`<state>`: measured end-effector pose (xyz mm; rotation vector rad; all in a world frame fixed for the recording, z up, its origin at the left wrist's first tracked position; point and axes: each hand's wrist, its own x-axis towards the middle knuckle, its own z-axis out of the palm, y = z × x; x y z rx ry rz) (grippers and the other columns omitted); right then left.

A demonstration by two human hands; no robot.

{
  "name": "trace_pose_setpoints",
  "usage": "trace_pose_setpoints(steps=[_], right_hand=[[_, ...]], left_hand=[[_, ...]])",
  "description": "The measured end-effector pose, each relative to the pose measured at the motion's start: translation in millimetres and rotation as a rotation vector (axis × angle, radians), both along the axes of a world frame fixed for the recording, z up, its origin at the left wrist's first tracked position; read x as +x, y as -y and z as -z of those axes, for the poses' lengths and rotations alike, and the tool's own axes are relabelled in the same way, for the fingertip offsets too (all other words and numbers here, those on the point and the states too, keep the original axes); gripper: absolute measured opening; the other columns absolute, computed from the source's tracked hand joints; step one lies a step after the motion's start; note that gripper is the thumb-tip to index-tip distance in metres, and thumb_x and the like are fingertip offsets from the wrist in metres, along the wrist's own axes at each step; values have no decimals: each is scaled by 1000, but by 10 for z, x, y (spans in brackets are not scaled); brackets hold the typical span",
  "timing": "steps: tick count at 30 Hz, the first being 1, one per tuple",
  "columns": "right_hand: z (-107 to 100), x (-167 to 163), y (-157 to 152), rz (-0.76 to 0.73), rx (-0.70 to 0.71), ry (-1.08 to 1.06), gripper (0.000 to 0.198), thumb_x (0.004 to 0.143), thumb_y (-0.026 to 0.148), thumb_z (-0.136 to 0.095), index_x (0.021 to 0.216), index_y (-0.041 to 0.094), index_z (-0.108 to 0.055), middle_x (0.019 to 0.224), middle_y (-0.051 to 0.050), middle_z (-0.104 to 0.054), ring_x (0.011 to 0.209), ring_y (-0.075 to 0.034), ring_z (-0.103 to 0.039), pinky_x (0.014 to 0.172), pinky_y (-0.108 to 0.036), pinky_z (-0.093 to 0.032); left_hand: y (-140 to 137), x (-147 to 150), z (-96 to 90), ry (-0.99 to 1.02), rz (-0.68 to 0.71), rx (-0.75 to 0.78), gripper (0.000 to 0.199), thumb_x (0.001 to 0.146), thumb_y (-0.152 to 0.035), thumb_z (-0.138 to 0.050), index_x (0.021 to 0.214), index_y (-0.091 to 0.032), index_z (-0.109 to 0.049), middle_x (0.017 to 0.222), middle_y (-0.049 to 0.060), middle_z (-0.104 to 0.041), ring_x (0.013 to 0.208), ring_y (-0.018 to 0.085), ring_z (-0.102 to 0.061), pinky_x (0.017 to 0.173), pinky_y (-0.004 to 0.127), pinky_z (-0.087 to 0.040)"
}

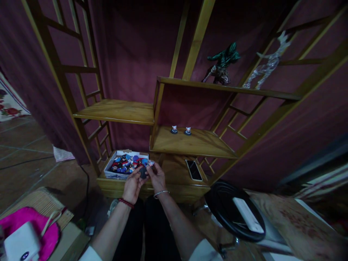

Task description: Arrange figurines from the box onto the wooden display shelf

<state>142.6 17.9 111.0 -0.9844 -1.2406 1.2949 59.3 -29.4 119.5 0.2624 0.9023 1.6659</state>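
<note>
My left hand [133, 185] pinches a dark round base [143, 173] at its edge. Close beside it, my right hand [157, 178] has its fingers closed on a small white-headed figurine [150, 164]. The base and figurine are held together or nearly so; I cannot tell whether they are joined. Just behind and left of my hands stands a white open box [116, 175], filled with small red, blue and purple figures [127, 162]. On the shelf ahead, two small figurines [174, 129] [187, 131] stand upright on dark round bases.
A wooden display rack [119, 110] surrounds the work area. A phone [194, 170] lies on its lower board. Higher up stand a green-brown figure [223, 63] and a clear figure [268, 63]. At right is a black stool [223, 206] carrying a white box [248, 214].
</note>
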Motion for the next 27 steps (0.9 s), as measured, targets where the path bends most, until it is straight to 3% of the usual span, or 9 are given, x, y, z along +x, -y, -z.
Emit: trace_pose_setpoints(steps=[4,10,27], right_hand=[[-80,46,43,-1,-45,-58,33,66,37,-61,94,20,-59,60,4,-58,50,-8,-52,44,-17,-41],[-166,132,97,-9,-50,-107,32,62,36,-65,87,18,-61,71,2,-62,50,-7,-52,42,-17,-40],[-130,221,103,7,-36,-75,36,60,44,-64,83,16,-63,65,0,-62,49,-10,-54,41,-19,-41]], left_hand=[[27,43,-48,5,6,3,26,69,-2,-46,89,-11,-60,78,9,-66,69,16,-63,71,34,-52],[84,107,-125,2,12,18,28,69,-3,-45,92,-11,-59,79,8,-66,69,16,-63,72,36,-51],[148,182,-270,-6,-11,-21,34,70,-2,-42,100,-9,-56,80,8,-67,68,15,-63,73,35,-51]])
